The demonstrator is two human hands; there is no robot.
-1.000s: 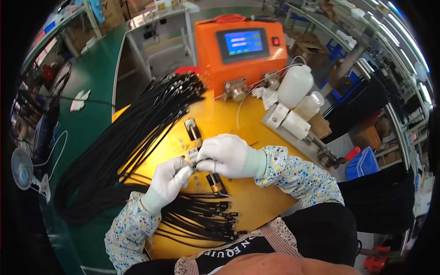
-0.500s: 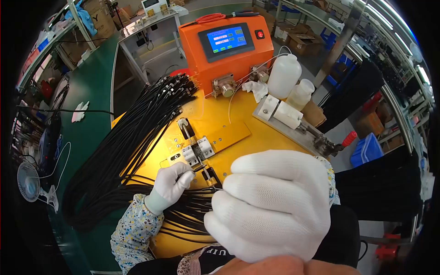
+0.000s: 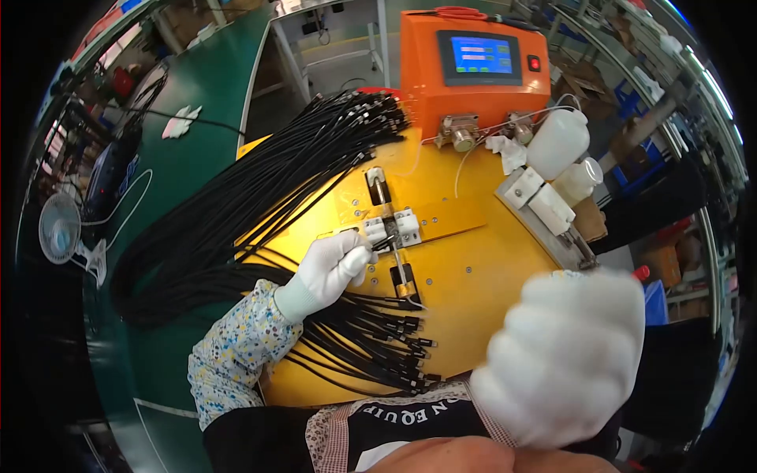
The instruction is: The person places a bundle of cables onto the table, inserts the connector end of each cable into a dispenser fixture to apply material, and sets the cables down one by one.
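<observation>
White-gloved, my left hand (image 3: 335, 268) is pinched closed at the left side of a small metal fixture (image 3: 392, 229) on the yellow board (image 3: 449, 284). A short dark piece, too small to identify, sticks out from its fingertips over the fixture. My right hand (image 3: 564, 359), also gloved, is raised close to the camera at the lower right, its fingers curled and blurred; whether it holds anything is hidden. Black cables (image 3: 205, 205) lie in a thick bundle left of the fixture, and their connector ends (image 3: 410, 347) fan out below my left hand.
An orange machine (image 3: 481, 79) with a lit screen stands behind the board. White bottles (image 3: 558, 142) and a clamp device (image 3: 544, 209) sit at the right. A small fan (image 3: 60, 229) stands far left, beside the green surface (image 3: 189, 150).
My right hand has left the fixture and come up toward the camera, then farther right. My left hand stays pinched beside the fixture. The view has shifted, moving the scene rightward and slightly upward.
</observation>
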